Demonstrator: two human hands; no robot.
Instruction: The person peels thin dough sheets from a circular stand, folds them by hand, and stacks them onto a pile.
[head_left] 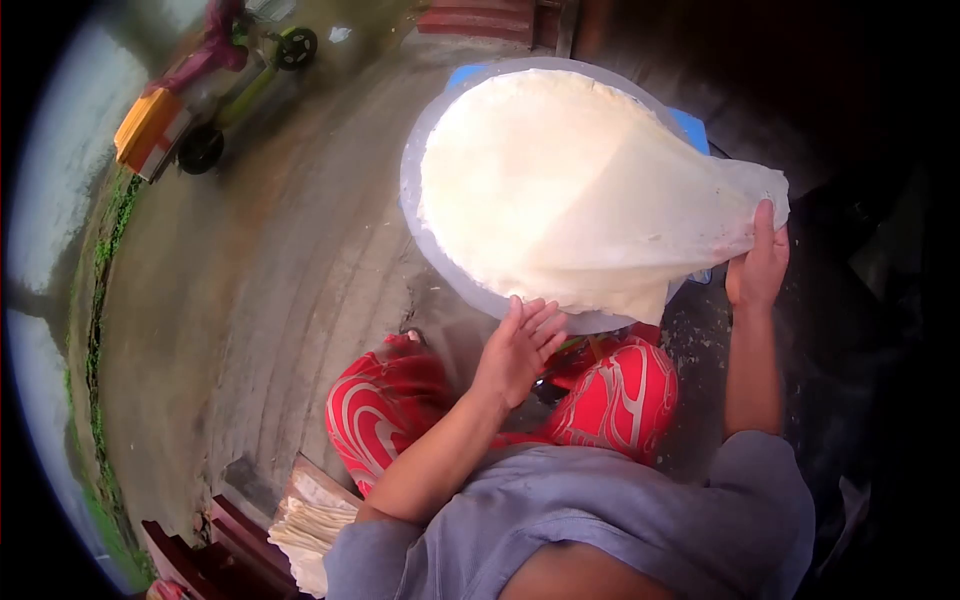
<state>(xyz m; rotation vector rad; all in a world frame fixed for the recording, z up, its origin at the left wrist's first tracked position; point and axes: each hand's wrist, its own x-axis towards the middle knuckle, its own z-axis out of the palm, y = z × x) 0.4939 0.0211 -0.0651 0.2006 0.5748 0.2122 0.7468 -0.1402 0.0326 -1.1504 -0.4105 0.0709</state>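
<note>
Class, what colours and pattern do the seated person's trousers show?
Red with pale swirling lines, on the trousers; clearest in the head view.

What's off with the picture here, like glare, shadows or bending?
Head view: wide-lens bending, with black corners; head view: bright glare washes out detail on the left of the pale sheet; head view: deep shadow hides most of the far right; head view: the scooter looks soft.

You, pictured in a grey-blue top point(640, 500), loose short sleeves point(765, 470), bright red trousers point(620, 400), patterned in pale swirls point(372, 418)
</note>
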